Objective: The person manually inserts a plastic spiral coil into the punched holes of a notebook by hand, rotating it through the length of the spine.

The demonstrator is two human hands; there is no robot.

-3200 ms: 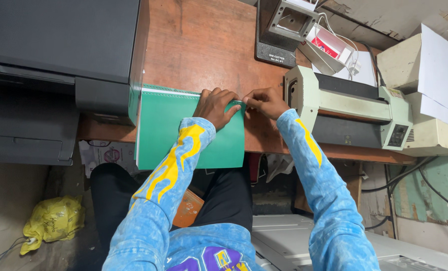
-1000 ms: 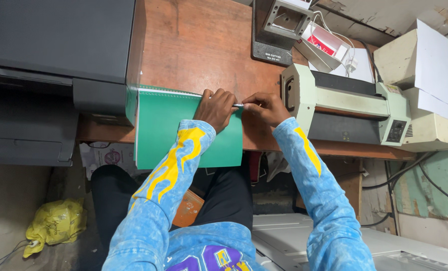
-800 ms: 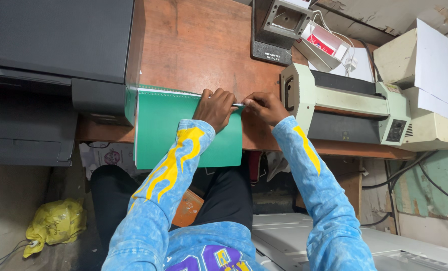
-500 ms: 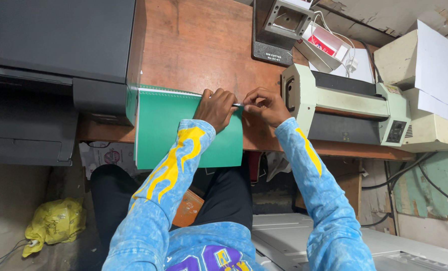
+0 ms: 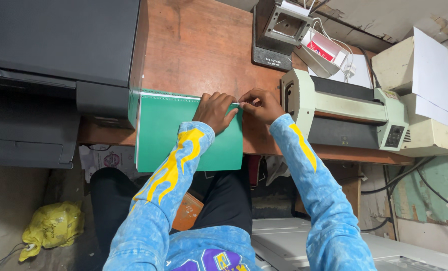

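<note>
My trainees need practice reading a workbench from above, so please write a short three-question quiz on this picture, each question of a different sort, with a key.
1. True or false: the left hand rests flat on the green book.
2. Multiple choice: where does the spiral binding run? A) along the book's far edge, B) along the edge nearest the person, C) down its right side.
3. Short answer: which machine stands just beyond the right hand?

Key
1. True.
2. A.
3. The pale green laminator, on the wooden desk.
</note>
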